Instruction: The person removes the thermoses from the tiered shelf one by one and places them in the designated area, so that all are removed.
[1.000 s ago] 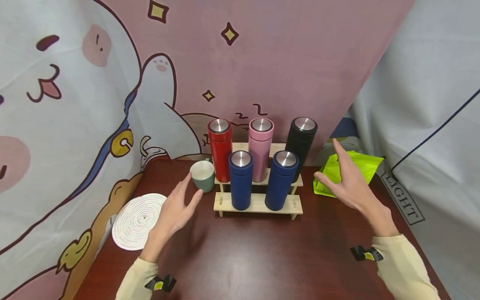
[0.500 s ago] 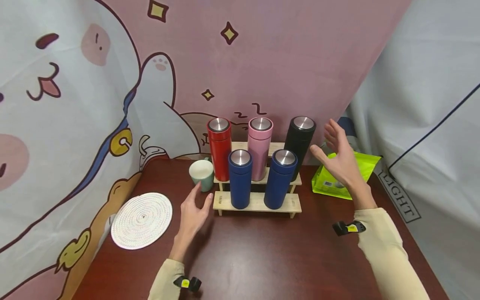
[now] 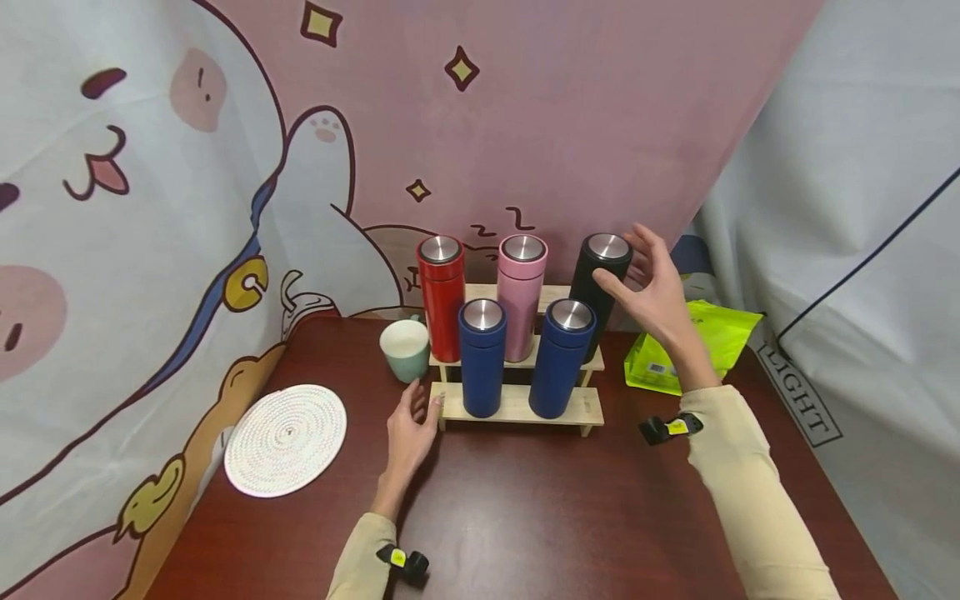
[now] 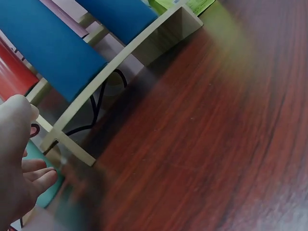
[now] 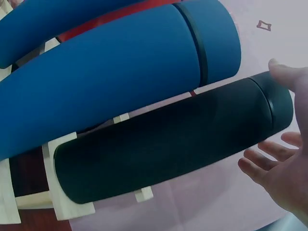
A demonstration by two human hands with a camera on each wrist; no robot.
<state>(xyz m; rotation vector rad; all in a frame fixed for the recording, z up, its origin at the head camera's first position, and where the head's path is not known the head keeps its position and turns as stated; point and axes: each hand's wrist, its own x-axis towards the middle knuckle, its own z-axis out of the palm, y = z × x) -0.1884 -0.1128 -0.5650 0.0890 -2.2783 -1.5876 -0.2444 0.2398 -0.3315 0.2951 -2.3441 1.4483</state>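
Item: black flask [image 3: 602,283], far right on the wooden rack [image 3: 517,406], upright.
I am bringing my right hand [image 3: 654,292] around its top, fingers spread, thumb just touching, not yet gripping. My left hand [image 3: 410,429] is resting relaxed against the rack's near left end. Next, I judge: closing the fingers firmly, then lifting straight up.

Red flask [image 3: 440,296], pink flask [image 3: 521,293], black flask [image 3: 597,283], two navy flasks [image 3: 482,357], all silver-capped; pale wooden rack [image 3: 517,406]; mint cup [image 3: 406,349]; lime-green pouch [image 3: 693,348]; white coiled mat [image 3: 286,428]; dark reddish-brown bench [image 3: 525,517].
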